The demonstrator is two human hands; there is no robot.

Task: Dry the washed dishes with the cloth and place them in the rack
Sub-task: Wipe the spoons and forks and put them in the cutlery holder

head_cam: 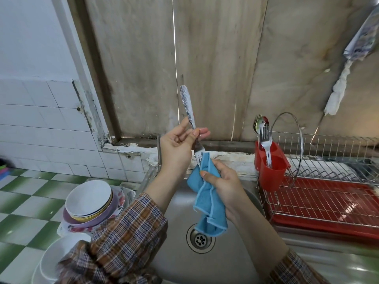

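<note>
My left hand [180,145] pinches a metal fork [188,107] by its patterned handle, handle up and tines down, above the steel sink [176,261]. My right hand [222,182] grips a blue cloth [207,203] that wraps the fork's tines; the rest of the cloth hangs down over the drain. The wire dish rack [328,193] with a red tray stands to the right of the sink. Its red cutlery holder [270,167] has a fork and spoons standing in it.
A stack of bowls and floral plates [92,203] sits on the green-and-white checked counter at the left. More white bowls [55,261] lie at the bottom left. A wooden board wall rises behind the sink, and the tap pipe [159,152] stands behind my left wrist.
</note>
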